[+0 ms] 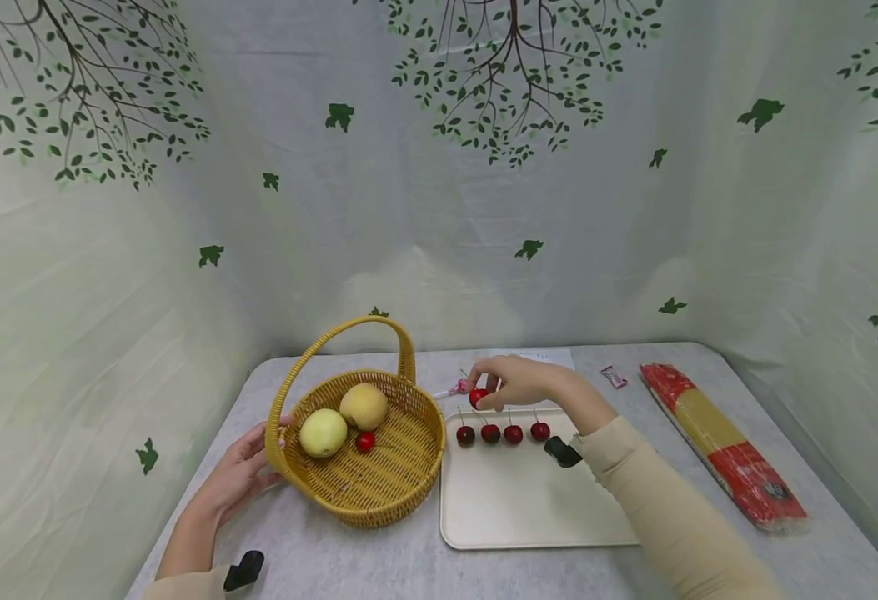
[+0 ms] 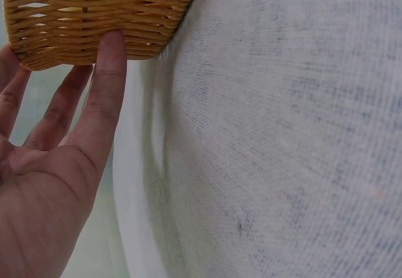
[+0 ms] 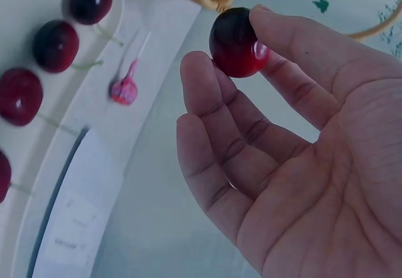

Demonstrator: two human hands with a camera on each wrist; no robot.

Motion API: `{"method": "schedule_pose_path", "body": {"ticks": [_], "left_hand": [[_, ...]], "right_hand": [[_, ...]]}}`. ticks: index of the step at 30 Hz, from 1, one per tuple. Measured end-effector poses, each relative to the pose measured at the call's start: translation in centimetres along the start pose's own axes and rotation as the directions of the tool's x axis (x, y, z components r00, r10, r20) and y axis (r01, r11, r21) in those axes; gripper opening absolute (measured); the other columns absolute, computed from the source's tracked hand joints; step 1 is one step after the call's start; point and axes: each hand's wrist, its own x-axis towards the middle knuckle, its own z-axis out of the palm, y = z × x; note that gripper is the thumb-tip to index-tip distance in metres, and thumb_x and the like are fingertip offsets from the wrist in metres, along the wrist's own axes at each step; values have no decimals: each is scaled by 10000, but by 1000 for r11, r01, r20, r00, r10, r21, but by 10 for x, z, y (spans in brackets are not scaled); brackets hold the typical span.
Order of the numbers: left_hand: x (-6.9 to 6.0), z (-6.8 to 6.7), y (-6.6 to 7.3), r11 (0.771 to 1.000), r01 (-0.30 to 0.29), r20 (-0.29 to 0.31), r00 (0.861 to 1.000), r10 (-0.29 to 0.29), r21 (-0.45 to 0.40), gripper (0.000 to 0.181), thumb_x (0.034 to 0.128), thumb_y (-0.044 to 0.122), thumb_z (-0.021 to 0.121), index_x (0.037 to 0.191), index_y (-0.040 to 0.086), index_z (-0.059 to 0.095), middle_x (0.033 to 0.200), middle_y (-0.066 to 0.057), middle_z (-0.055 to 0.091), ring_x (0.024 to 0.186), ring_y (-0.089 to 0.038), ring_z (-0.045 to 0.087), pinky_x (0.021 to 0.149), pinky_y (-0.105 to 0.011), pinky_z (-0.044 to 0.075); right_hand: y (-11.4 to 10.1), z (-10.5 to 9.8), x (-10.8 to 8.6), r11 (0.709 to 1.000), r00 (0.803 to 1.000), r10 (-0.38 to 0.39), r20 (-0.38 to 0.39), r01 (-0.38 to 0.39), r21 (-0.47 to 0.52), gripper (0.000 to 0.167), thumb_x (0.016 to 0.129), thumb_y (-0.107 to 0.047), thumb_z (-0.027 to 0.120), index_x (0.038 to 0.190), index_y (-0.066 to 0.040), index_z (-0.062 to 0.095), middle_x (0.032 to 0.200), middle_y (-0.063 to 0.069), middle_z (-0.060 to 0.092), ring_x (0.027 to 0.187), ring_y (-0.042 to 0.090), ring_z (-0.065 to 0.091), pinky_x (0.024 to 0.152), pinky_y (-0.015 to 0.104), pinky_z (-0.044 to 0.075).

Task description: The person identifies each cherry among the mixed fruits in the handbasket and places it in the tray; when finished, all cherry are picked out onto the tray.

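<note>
My right hand (image 1: 517, 383) pinches a dark red cherry (image 3: 239, 42) between thumb and fingertips, above the far edge of a cream tray (image 1: 514, 517). On that tray, several stemmed cherries (image 1: 490, 433) lie in a row along its far side. My left hand (image 1: 239, 471) touches the outer left side of a yellow wicker basket (image 1: 371, 508) with extended fingers; one digit presses its woven wall in the left wrist view. Inside the basket are a pale green round fruit (image 1: 323, 432), a yellowish round fruit (image 1: 364, 406) and a small red fruit (image 1: 365, 442).
A pink lollipop (image 1: 463, 386) lies behind the tray, near my right hand. Farther right are a small wrapped candy (image 1: 614, 377) and a long red-and-yellow packet (image 1: 724, 442). The basket's tall arched handle (image 1: 318, 343) rises on the left. Leaf-patterned curtains enclose the table.
</note>
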Motion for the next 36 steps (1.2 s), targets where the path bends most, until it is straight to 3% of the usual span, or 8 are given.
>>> {"method": "schedule_pose_path", "body": {"ticks": [4,8,10,15,20,29,36], "left_hand": [[0,0,0,1000,-1,-1,1000,1,-5,537,1145,249,540,1640,111,384,1402,272,563,1252,43,604,974,-338,607],[0,0,0,1000,2,-6,1000,-2,-5,535,1144,247,540,1639,114,387,1401,273,565,1250,46,605,973,-336,607],[1,0,0,1000,3,-5,1000,-3,-5,538,1145,246,537,1642,110,381,1405,271,566,1254,44,606,975,-337,607],[1,1,1,1000,11,-12,1000,-11,-4,533,1141,249,548,1636,121,397,1398,276,562,1249,49,604,977,-342,606],[1,1,0,1000,12,-17,1000,-13,-2,536,1140,248,552,1637,122,397,1389,281,570,1243,53,606,972,-341,609],[1,-1,-1,1000,27,-28,999,-27,-2,540,1136,259,561,1637,138,399,1397,266,546,1246,51,595,977,-342,605],[1,-1,-1,1000,13,-21,1000,-13,-2,538,1139,254,555,1636,129,393,1406,263,537,1247,50,590,973,-347,607]], "right_hand": [[17,-3,-15,999,999,39,-34,-38,16,198,1035,-213,716,1230,-189,690,1008,30,708,849,188,696,814,382,592],[35,-5,-31,996,995,86,-56,-83,41,214,1025,-208,726,1234,-172,698,1004,55,708,901,302,711,843,466,607],[46,-4,-39,993,991,113,-68,-109,48,228,1020,-213,736,1240,-165,701,996,57,708,919,330,712,825,446,598],[71,-1,-56,985,981,167,-100,-161,60,272,1013,-229,757,1258,-125,700,979,61,710,886,251,705,786,342,563],[89,3,-69,977,971,205,-120,-197,79,345,1012,-223,758,1313,-69,689,990,101,726,863,222,695,767,332,542],[113,20,-76,956,951,279,-131,-262,132,324,994,-215,782,1285,-89,715,928,63,692,813,206,647,732,321,484],[123,29,-74,950,948,297,-116,-282,134,281,999,-239,779,1250,-124,724,900,59,681,787,208,626,726,316,476]]}}
